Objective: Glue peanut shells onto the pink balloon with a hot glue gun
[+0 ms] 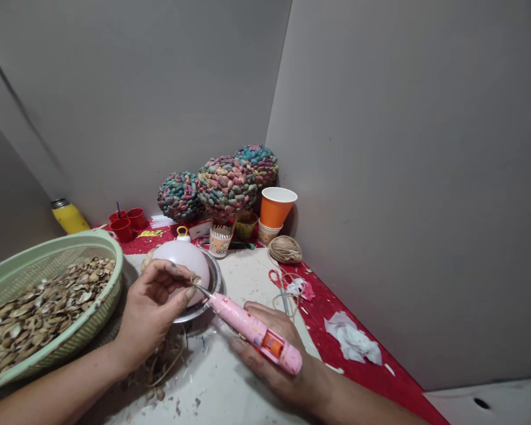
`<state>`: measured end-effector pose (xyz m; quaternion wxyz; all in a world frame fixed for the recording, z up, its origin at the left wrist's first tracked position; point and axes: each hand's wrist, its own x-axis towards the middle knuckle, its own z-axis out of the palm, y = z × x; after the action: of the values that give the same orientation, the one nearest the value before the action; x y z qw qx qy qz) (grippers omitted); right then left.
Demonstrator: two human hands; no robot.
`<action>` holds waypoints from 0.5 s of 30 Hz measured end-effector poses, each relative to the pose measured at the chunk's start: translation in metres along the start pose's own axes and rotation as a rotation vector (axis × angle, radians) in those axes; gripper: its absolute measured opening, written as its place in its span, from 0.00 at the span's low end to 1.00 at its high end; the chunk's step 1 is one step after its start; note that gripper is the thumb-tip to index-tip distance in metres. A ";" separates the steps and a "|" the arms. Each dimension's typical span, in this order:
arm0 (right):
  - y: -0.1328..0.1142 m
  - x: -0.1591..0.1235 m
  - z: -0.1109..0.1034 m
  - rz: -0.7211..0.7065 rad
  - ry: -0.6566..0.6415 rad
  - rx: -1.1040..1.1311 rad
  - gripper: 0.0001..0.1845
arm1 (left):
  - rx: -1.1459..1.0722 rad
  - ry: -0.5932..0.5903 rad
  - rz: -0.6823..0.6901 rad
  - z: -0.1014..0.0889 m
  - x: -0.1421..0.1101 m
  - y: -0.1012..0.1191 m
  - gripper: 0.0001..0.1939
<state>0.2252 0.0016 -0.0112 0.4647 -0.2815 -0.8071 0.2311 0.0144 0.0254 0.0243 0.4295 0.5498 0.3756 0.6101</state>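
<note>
Between the thumb and fingertips of my left hand is a small peanut shell piece. My right hand is wrapped round a pink hot glue gun, whose metal tip touches or nearly touches the shell. Behind my left hand a pale pink balloon rests in a round metal bowl. At the left stands a green plastic basket with many loose shells in it. Part of the balloon and bowl is hidden by my left hand.
Shell-covered coloured balls stand at the back, one on a paper cup. Nearby are an orange cup, a twine ball, scissors, crumpled tissue, red mugs and a yellow bottle. Grey walls close in behind.
</note>
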 end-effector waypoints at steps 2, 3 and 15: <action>0.000 -0.001 0.000 0.009 0.006 0.009 0.16 | 0.008 0.005 0.000 0.000 0.000 0.000 0.12; 0.000 -0.001 0.000 0.008 0.007 0.011 0.16 | 0.012 0.009 -0.001 -0.001 0.000 0.000 0.12; 0.000 -0.001 -0.001 -0.020 -0.006 -0.023 0.14 | -0.034 -0.005 -0.017 -0.005 0.002 -0.003 0.13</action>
<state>0.2264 0.0012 -0.0113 0.4613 -0.2779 -0.8140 0.2179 0.0102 0.0287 0.0215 0.4449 0.5405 0.3687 0.6115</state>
